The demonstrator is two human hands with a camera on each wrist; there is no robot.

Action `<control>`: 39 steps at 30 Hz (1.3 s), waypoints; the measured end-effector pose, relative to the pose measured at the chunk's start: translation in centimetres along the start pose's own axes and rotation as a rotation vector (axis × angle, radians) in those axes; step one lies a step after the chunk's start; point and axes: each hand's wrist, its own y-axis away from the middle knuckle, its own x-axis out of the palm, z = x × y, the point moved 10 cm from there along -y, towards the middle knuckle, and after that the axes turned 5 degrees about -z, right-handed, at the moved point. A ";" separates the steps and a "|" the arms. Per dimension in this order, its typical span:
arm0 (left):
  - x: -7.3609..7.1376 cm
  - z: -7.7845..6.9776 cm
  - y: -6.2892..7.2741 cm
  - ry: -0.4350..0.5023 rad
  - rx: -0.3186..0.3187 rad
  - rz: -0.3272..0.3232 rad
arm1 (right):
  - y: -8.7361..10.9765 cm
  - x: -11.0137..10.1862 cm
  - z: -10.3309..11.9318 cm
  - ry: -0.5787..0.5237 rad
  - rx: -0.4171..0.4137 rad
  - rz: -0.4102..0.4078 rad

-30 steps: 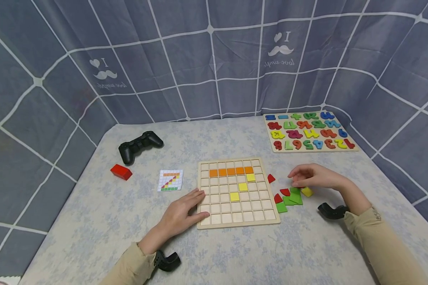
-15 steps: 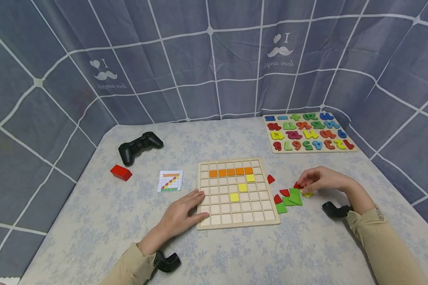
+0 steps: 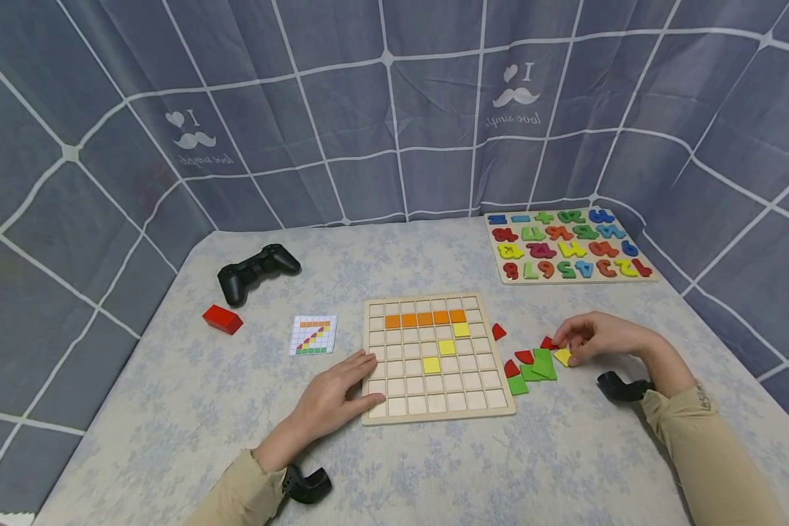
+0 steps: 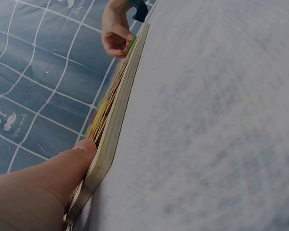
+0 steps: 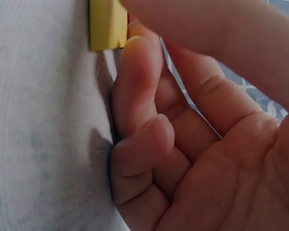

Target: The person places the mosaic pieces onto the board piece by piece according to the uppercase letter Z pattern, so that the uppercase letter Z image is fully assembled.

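Note:
My left hand (image 3: 335,389) rests at the left edge of a wooden grid board (image 3: 376,418), fingers extended; the left wrist view shows its thumb (image 4: 85,146) on the rim. An orange row and a yellow diagonal of square tiles lie in the board's cells. To the board's right, my right hand (image 3: 601,337) pinches a yellow tile (image 3: 562,356) with thumb and bent fingers. That yellow tile (image 5: 107,29) stays low at the tabletop in the right wrist view, partly hidden by the thumb. Beside it lie overlapping green tiles (image 3: 544,364) and several red quarter-round pieces (image 3: 524,357).
A pattern card (image 3: 313,335) lies left of the board. Farther left are a red block (image 3: 223,319) and a black game controller (image 3: 259,272). A colourful number puzzle (image 3: 570,245) sits at the back right, before a blue checked curtain (image 3: 342,109).
My right hand has moved right from over the green tiles to the yellow tile, uncovering a red piece. The yellow tile has turned slightly. The left hand keeps its place on the board.

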 end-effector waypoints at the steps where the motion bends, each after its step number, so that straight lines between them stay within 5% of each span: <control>1: 0.0 0.0 0.0 0.000 0.000 0.001 | 0.0 0.0 0.0 0.002 0.001 -0.001; 26: -0.1 0.0 0.1 0.014 -0.012 0.006 | -0.4 0.3 0.4 0.075 0.054 -0.027; 32: -0.1 -0.1 0.0 0.007 -0.007 0.007 | -1.5 1.7 3.3 0.040 -0.047 -0.033; 39: 0.0 0.0 0.0 0.013 -0.012 0.010 | -5.0 6.4 8.2 -0.017 -0.082 0.003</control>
